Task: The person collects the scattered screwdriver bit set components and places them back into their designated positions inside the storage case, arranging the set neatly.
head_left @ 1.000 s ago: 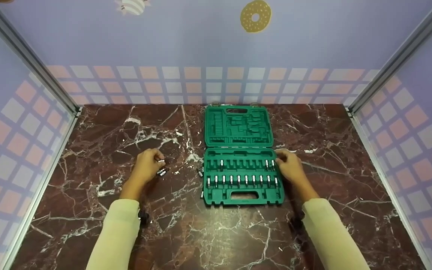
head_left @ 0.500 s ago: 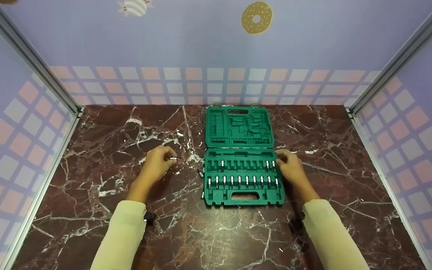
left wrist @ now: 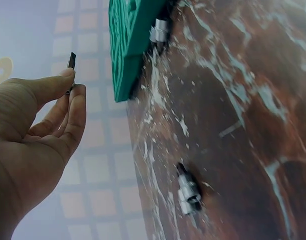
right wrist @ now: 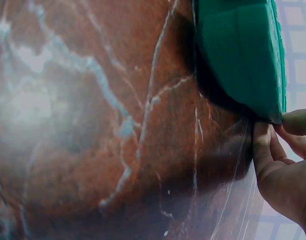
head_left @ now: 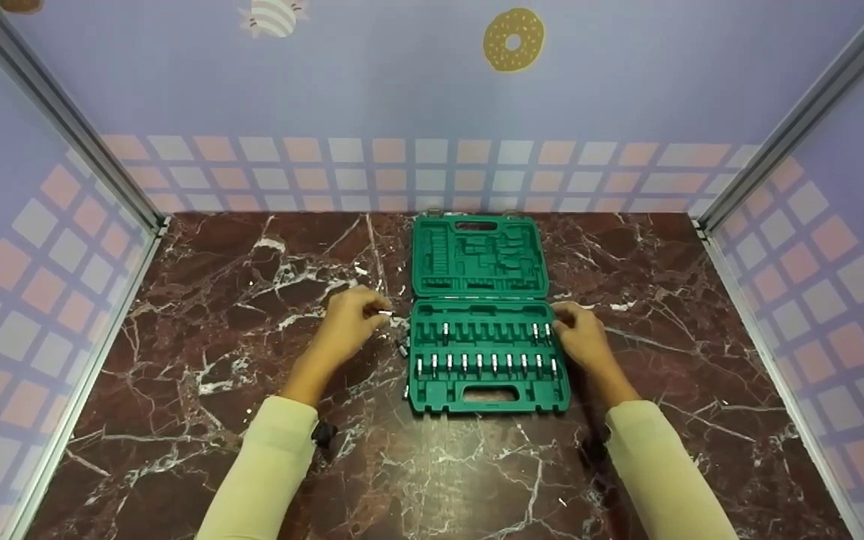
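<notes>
The left hand (head_left: pixel 347 321) pinches a small bit socket between thumb and fingers, just left of the green tool case (head_left: pixel 488 397). In the left wrist view the bit socket's dark tip (left wrist: pixel 72 61) sticks up past the thumb; the fingers hide most of the rest. The case lies open, its lid (head_left: pixel 481 259) folded back. A full row of silver bit sockets (head_left: pixel 479 365) fills its lower slots, while the upper row (head_left: pixel 445 333) holds only a few. At the case's right edge, the right hand (head_left: pixel 580 330) grips the rim, thumb on top and fingers against the side.
Another bit socket (head_left: pixel 403 349) lies on the marble tabletop (head_left: pixel 267 465) against the case's left side. A loose bit socket (left wrist: pixel 188 192) with a dark tip rests farther off in the left wrist view. Patterned walls (head_left: pixel 372 176) enclose the table at the back and sides.
The left hand has lifted a bit socket from the table and carried it rightward to the case's left edge. The right hand keeps its place on the rim.
</notes>
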Tool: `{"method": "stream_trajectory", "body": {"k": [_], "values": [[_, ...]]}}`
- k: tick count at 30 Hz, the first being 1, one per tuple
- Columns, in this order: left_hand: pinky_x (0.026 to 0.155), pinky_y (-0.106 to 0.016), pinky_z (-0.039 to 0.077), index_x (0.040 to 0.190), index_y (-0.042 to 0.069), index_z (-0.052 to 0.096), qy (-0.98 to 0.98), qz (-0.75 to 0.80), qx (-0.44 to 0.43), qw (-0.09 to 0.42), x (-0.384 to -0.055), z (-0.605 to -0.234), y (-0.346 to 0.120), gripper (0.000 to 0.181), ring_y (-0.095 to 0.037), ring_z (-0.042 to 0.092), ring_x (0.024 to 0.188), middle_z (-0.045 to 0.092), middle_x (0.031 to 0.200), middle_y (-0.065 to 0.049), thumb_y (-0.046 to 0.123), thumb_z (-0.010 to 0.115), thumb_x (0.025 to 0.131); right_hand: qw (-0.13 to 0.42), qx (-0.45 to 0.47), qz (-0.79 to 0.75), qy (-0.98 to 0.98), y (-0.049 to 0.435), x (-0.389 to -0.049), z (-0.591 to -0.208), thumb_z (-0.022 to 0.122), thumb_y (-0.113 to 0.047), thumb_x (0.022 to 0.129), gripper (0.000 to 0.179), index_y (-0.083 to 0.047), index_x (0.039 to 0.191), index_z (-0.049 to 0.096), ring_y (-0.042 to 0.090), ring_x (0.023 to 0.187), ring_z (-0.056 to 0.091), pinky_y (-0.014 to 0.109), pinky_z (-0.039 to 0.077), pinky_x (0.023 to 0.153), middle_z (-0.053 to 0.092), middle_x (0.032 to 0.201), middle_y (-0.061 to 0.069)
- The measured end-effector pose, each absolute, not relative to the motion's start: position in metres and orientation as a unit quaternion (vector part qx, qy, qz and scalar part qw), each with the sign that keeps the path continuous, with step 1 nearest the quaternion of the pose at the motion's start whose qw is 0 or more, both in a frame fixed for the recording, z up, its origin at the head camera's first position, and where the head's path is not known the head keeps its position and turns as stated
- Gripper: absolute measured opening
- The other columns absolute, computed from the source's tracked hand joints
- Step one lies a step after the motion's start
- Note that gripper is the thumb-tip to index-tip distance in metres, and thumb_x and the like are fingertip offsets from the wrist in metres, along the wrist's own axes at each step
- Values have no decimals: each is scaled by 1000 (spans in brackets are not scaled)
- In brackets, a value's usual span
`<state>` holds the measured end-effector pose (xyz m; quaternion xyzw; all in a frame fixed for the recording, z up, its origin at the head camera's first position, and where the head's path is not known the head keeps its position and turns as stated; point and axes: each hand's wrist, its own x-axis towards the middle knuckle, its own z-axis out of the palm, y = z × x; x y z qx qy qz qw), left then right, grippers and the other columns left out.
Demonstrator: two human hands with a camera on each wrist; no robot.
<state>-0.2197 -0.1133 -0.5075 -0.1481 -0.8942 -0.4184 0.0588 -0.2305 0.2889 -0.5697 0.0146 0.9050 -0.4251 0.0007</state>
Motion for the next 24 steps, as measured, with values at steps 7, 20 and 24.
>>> {"method": "stream_trajectory", "body": {"k": [7, 20, 24], "values": [[78, -41, 61, 97, 2, 79, -891, -426, -152, 44, -220, -499, -98, 13, -28, 70, 84, 72, 96, -14, -3, 78, 86, 11, 21, -426, 904, 288, -230, -569, 60, -3, 99, 29, -1, 126, 69, 35, 104, 65, 48, 52, 91, 71, 112, 21], [80, -35, 61, 102, 8, 80, -885, -429, -181, -17, -222, -481, -58, 11, -22, 70, 91, 73, 103, -8, 5, 76, 92, 6, 20, -423, 906, 289, -231, -570, 59, -1, 99, 29, 0, 126, 68, 35, 103, 65, 48, 52, 90, 71, 111, 22], [82, -34, 61, 103, 8, 79, -882, -432, -187, -30, -223, -478, -44, 11, -21, 70, 92, 74, 104, -8, 5, 76, 92, 8, 21, -422, 906, 289, -230, -570, 59, -2, 99, 29, 0, 127, 68, 36, 104, 65, 50, 52, 91, 71, 112, 23]]}}
